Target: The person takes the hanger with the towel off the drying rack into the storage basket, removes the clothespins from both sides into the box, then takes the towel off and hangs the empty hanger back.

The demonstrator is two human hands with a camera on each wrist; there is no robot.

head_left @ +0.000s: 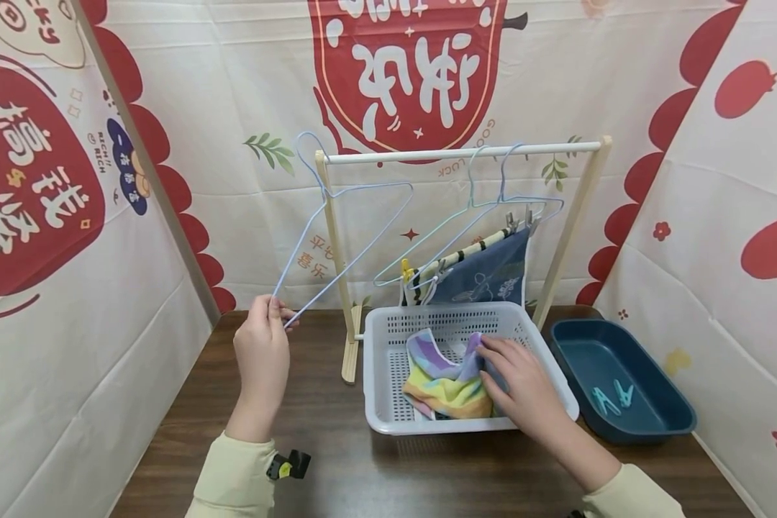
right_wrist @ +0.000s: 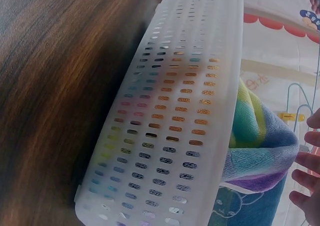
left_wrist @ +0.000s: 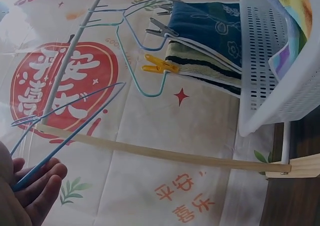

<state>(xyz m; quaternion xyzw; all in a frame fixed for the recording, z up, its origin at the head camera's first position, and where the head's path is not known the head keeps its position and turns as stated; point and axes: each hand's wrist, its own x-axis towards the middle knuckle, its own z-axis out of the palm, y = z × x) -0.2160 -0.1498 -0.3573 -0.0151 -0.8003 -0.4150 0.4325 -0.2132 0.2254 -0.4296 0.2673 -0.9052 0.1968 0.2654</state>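
left hand (head_left: 262,345) grips hanger (head_left: 324,192) | right hand (head_left: 523,381) touches towel (head_left: 450,392) | backdrop (head_left: 91,360) (reads "RICH!! RICH")

Tabletop (head_left: 440,475): giving passage in front of the basket (head_left: 395,427).
Held hanger (head_left: 375,185): obstructing above, left of it.
Rack (head_left: 401,155), hung cloths (head_left: 485,270): blocking behind it.
Tub (head_left: 647,374): flanking its right.
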